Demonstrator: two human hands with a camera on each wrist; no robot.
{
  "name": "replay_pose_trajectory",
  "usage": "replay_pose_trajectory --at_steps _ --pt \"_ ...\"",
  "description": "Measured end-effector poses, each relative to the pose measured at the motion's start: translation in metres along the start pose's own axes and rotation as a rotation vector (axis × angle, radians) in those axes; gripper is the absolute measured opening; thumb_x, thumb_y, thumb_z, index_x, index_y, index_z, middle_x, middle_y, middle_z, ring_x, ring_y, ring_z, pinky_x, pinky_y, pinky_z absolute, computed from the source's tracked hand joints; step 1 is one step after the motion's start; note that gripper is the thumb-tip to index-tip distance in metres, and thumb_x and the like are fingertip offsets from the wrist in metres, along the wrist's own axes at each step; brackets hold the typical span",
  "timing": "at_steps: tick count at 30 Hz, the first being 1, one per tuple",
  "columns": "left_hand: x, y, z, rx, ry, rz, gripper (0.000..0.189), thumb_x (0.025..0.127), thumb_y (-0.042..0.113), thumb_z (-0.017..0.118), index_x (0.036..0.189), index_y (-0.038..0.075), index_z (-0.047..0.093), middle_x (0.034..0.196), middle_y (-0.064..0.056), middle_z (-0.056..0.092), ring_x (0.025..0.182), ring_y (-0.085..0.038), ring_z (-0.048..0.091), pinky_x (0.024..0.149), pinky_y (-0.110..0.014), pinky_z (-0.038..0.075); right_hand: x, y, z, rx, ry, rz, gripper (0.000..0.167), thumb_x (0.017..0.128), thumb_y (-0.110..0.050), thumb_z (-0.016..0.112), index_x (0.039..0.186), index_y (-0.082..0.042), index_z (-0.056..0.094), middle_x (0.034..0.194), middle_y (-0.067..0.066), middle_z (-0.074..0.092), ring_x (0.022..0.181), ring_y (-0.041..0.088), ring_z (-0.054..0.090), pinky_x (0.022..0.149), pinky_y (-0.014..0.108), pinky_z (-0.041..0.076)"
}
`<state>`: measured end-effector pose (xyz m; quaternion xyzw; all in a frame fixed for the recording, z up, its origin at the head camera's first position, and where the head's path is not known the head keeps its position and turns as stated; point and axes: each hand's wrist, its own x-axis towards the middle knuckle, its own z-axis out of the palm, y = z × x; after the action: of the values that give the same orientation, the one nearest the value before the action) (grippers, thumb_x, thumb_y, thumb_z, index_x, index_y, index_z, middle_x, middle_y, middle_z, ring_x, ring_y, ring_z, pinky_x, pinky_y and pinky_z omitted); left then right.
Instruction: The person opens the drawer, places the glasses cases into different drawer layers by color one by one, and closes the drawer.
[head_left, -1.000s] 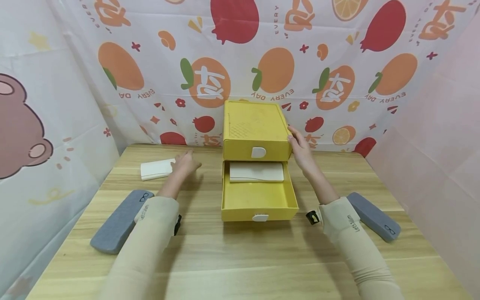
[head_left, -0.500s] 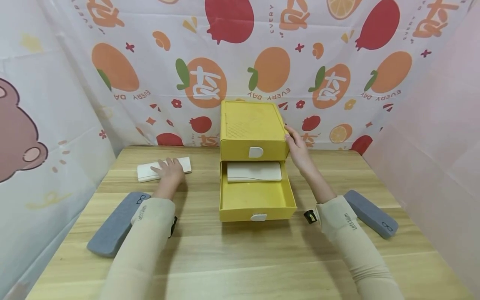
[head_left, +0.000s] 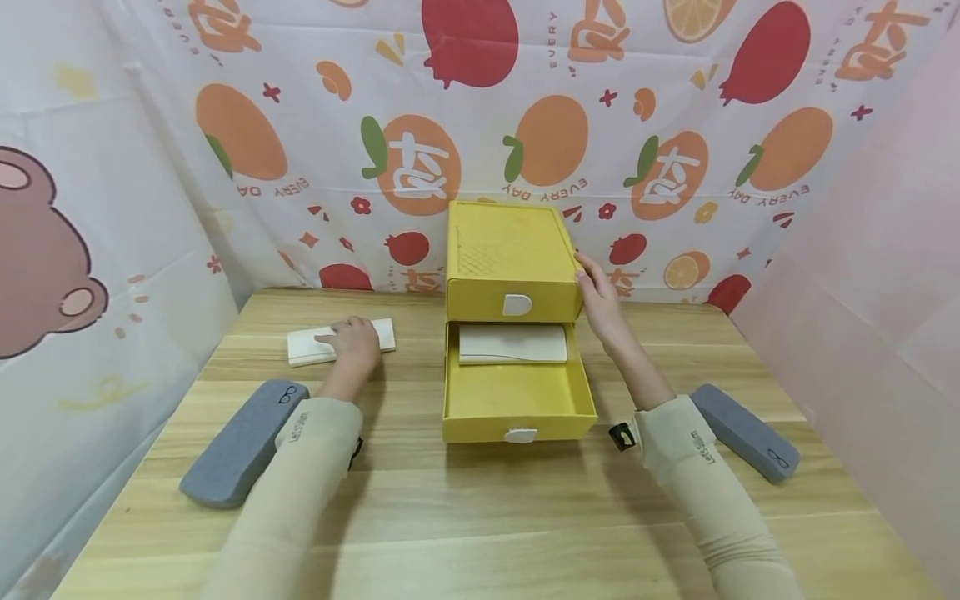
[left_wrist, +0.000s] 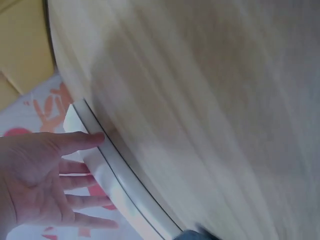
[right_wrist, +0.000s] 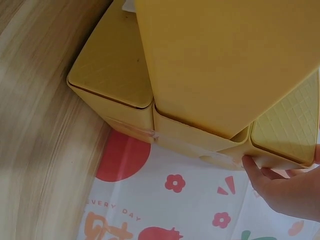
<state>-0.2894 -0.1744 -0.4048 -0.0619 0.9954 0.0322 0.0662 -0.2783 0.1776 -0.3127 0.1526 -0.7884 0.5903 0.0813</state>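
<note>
Far left on the counter (head_left: 465, 525): white case (head_left: 306, 346) under left hand (head_left: 356, 343), fingers outstretched, thumb touching it; centre: yellow drawer unit (head_left: 513, 242), lower drawer (head_left: 480, 430) out, second white case (head_left: 513, 345) inside; unit's right side: right hand (head_left: 602, 310), straight fingers resting against it.

Left grip (head_left: 357, 340) touches 1 of 2 white cases (head_left: 307, 347).

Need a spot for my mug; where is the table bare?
On the table, the biggest bare patch lies in front of the open drawer, between the two sleeves. Another lies between the right gray case and the fruit curtain. The left side is crowded: left hand at the white case, left gray case nearer.
</note>
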Motion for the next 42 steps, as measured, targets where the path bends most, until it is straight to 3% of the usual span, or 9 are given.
replay_pose_trajectory --at_steps 6,9,15,20,27,35,42 --pt "-0.001 0.011 0.0 0.054 0.023 0.041 0.037 0.097 0.004 0.03 0.125 -0.019 0.038 0.119 -0.038 0.039 0.111 -0.055 0.035 0.089 -0.069 0.025 0.001 0.003 -0.001 -0.016 0.008 -0.014 0.045 0.101 -0.023 0.036 0.142 -0.004 0.031 0.146 0.012 0.027 0.132 0.02 0.024 0.105 0.034 0.022" --pt "0.001 0.007 0.0 0.023 0.014 0.075 0.037 0.095 0.003 0.035 0.127 -0.016 0.038 0.121 -0.036 0.039 0.113 -0.053 0.034 0.09 -0.069 0.023 0.001 0.004 -0.001 -0.012 0.011 -0.013 0.045 0.101 -0.023 0.036 0.142 -0.005 0.032 0.146 0.012 0.027 0.131 0.02 0.026 0.105 0.034 0.022" --pt "0.004 -0.009 -0.002 -0.09 -0.074 0.145 0.047 0.092 0.005 0.035 0.135 -0.011 0.029 0.135 -0.034 0.029 0.12 -0.055 0.024 0.093 -0.069 0.015 0.002 0.004 0.001 0.007 0.009 -0.007 0.045 0.101 -0.022 0.036 0.142 -0.004 0.032 0.145 0.013 0.028 0.13 0.02 0.027 0.105 0.034 0.023" --pt "0.0 -0.013 -0.007 -0.095 -0.074 0.183 0.047 0.088 0.006 0.043 0.132 -0.009 0.036 0.13 -0.035 0.034 0.115 -0.056 0.03 0.09 -0.069 0.021 0.001 -0.003 0.003 0.031 0.001 0.011 0.044 0.101 -0.018 0.036 0.142 -0.002 0.031 0.145 0.014 0.027 0.13 0.023 0.028 0.104 0.036 0.024" --pt "-0.006 -0.005 -0.008 -0.105 -0.075 0.23 0.061 0.076 0.015 0.07 0.128 -0.005 0.044 0.123 -0.032 0.042 0.109 -0.052 0.038 0.084 -0.062 0.034 -0.011 -0.025 0.005 0.006 0.009 0.033 0.043 0.101 -0.012 0.032 0.141 0.004 0.028 0.145 0.019 0.024 0.131 0.027 0.024 0.105 0.037 0.023" --pt "-0.012 0.003 -0.011 -0.097 -0.207 0.329 0.084 0.068 0.0 0.076 0.139 0.001 0.033 0.133 -0.029 0.038 0.117 -0.051 0.034 0.092 -0.063 0.027 -0.013 -0.027 0.004 0.016 0.004 0.033 0.044 0.101 -0.012 0.033 0.141 0.003 0.028 0.145 0.019 0.025 0.129 0.028 0.027 0.104 0.039 0.024" --pt "-0.016 0.005 -0.011 -0.112 -0.218 0.327 0.083 0.07 -0.002 0.074 0.14 0.001 0.031 0.135 -0.03 0.034 0.12 -0.052 0.028 0.092 -0.062 0.028 -0.011 -0.024 0.003 0.006 0.005 0.025 0.043 0.101 -0.012 0.033 0.141 0.004 0.028 0.145 0.019 0.026 0.13 0.027 0.027 0.104 0.037 0.024"
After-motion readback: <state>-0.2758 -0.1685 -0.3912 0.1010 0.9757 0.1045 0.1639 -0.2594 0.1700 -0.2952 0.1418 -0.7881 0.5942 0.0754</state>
